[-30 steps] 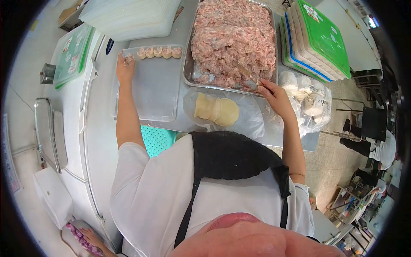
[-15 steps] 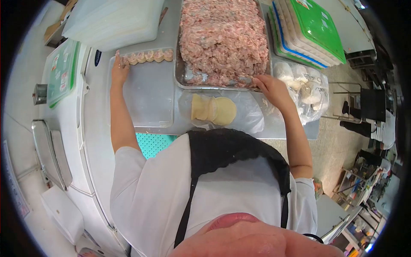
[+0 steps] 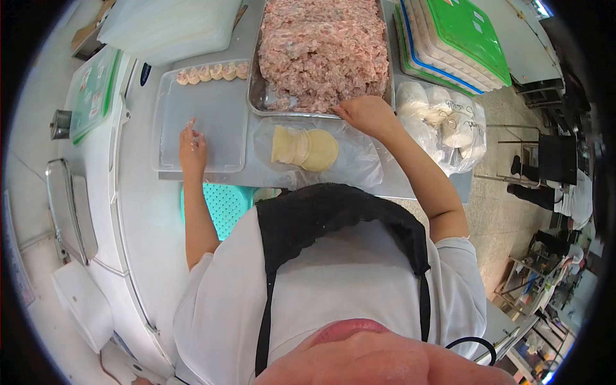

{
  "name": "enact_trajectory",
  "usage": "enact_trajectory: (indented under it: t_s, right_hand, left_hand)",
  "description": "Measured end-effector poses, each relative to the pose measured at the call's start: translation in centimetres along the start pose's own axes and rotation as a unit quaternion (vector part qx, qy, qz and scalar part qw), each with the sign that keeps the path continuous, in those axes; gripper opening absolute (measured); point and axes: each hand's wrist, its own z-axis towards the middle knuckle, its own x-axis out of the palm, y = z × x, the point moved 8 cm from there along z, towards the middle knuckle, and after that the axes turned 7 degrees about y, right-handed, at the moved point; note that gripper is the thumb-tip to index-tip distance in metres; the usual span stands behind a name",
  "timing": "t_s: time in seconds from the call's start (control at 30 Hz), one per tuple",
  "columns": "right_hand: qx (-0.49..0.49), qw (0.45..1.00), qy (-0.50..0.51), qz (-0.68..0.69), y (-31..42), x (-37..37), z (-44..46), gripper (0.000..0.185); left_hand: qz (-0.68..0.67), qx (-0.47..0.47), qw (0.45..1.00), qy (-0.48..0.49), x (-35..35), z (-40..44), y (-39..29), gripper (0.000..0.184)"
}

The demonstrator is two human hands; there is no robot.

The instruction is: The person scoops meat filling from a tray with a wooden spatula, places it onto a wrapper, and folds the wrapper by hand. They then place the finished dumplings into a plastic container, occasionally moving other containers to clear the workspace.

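Above the lower part of a clear plastic tray (image 3: 221, 138) is my left hand (image 3: 192, 146), its fingers apart and nothing in them. A row of several filled dumplings (image 3: 212, 72) lines the tray's far edge. My right hand (image 3: 364, 115) is closed at the near edge of a metal pan (image 3: 258, 96) heaped with minced meat (image 3: 324, 51); what its fingers pinch is too small to make out. Between the hands, round yellow wrappers (image 3: 317, 150) lie in an overlapping stack on a plastic bag (image 3: 362, 160).
Stacked boxes with a green lid (image 3: 465, 32) stand at the back right, beside bagged white packages (image 3: 443, 119). White translucent trays (image 3: 170, 29) are piled at the back left. A turquoise perforated basket (image 3: 226, 208) sits below the table edge. Other people are at far right.
My left hand has left the dumpling row and come back toward me, its fingers now spread. My right hand has moved left along the pan's near edge. The camera view has shifted slightly.
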Motion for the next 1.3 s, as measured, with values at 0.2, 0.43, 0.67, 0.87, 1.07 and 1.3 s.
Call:
enact_trajectory:
  t_s: [0.2,0.43,0.67,0.87,1.07,1.3]
  right_hand:
    - [-0.039,0.98,-0.012,0.193,-2.8,-1.5,-1.3,0.038]
    - [-0.015,0.999,0.0,-0.044,-1.0,-0.8,-0.3,0.042]
    - [-0.052,0.986,-0.006,0.161,-2.0,-1.9,-0.8,0.039]
    - [-0.052,0.994,-0.066,-0.072,2.9,-3.7,5.9,0.04]
    - [-0.063,0.997,-0.039,-0.008,6.6,-0.8,5.0,0.036]
    - [-0.048,0.978,-0.018,0.204,1.1,-1.8,3.1,0.041]
  left_hand:
    - [-0.057,-0.042,0.997,-0.008,-0.7,-5.4,-3.6,0.056]
    - [-0.062,-0.024,0.997,-0.041,-1.4,-6.8,-4.3,0.062]
    - [-0.098,0.112,0.98,-0.13,-2.8,-6.7,-9.8,0.036]
    - [-0.191,0.24,0.95,0.063,3.1,-5.5,-17.8,0.028]
    - [-0.198,0.176,0.943,0.202,6.6,-4.8,-16.5,0.024]
    - [-0.316,0.219,0.906,0.175,4.8,-2.8,-18.1,0.019]
